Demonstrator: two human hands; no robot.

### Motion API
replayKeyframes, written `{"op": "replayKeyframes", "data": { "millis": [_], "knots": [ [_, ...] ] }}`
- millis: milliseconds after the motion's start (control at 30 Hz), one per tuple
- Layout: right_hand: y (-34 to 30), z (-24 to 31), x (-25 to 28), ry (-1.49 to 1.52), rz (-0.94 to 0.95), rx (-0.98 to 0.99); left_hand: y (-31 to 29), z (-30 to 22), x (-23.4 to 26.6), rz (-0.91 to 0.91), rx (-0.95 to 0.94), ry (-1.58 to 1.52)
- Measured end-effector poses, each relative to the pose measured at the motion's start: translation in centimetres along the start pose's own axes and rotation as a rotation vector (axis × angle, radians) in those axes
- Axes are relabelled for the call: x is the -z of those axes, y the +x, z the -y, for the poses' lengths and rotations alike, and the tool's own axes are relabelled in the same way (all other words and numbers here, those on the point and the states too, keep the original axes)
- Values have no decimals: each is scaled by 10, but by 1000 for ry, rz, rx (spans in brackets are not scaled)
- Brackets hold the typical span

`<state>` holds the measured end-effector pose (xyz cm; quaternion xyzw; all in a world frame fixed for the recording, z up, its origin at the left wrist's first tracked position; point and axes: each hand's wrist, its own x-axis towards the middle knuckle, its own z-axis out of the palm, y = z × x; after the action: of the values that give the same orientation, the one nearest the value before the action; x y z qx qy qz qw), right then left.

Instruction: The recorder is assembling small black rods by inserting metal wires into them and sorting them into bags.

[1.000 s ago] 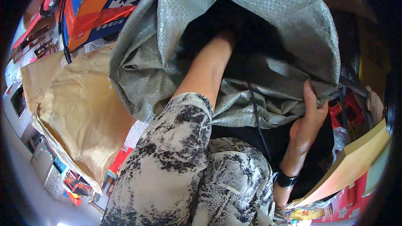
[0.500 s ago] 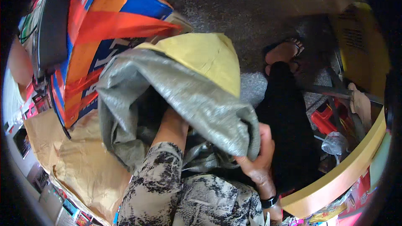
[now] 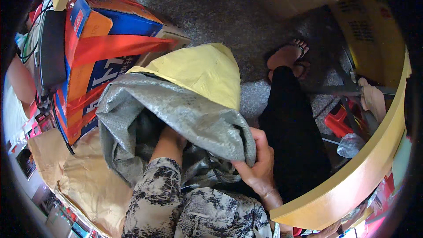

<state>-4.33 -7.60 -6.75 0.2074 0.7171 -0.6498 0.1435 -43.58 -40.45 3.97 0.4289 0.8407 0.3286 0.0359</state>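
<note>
And it's the right hand (image 3: pixel 259 165) on the rim, thumb and fingers closed around the bunched right edge of the grey woven sack (image 3: pixel 180 103). The left forearm (image 3: pixel 167 147) runs into the mouth, its hand lost in shadow; open or gripping, I cannot tell. The sack slumps just in front of the body, and by its look it should handle light, limp and tough, though that sheen hints at slipperiness (any load inside is anyone's guess). The folded rim looks the best hold: doubled layers, full finger wrap. Just beyond, a yellow panel (image 3: pixel 202 72) stands up, creased and seemingly stiffer. Out left, brown paper (image 3: pixel 88 178), then the red-taped box (image 3: pixel 112 31); out right, a black-trousered leg (image 3: pixel 295 125) and the tabletop's curved edge (image 3: pixel 348 194).
</note>
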Motion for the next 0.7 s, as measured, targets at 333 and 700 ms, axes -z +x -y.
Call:
{"op": "replayKeyframes", "data": {
  "millis": [333, 700],
  "knots": [
    [-4, 2, 1, -46, 225, 221, -15, -38, -136, 225, 96, -113],
    [2, 11, -6, 36, -80, -31, -54, -84, -275, 491, 313, -177]
  ]
}}
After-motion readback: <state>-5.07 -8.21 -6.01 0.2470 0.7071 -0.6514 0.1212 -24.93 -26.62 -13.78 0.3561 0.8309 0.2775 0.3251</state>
